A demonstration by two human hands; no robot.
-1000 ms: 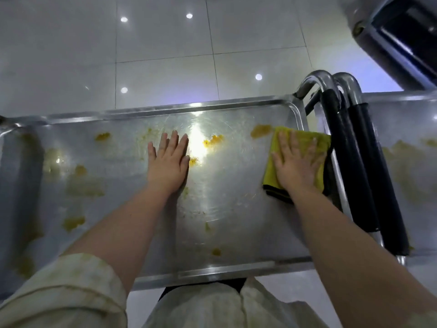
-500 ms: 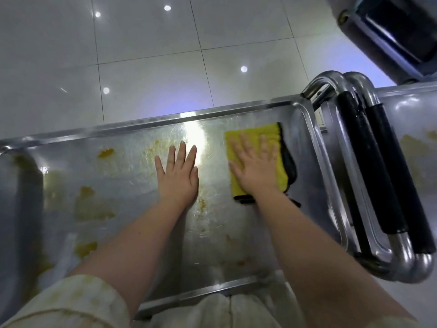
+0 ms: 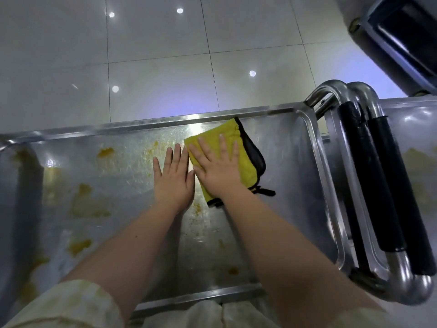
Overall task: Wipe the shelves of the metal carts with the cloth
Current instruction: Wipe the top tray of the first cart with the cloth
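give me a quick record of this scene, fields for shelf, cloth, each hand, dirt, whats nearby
shelf: metal, raised rim, cart top
cloth: yellow with black backing, flat on the shelf near its far rim
right hand: pressed flat on the cloth, fingers spread
left hand: flat on bare metal beside the cloth, fingers straight
stains: yellow-brown patches, mostly left of the hands
handles: two, black grips, at the shelf's right end
second cart: beyond the handles, also stained
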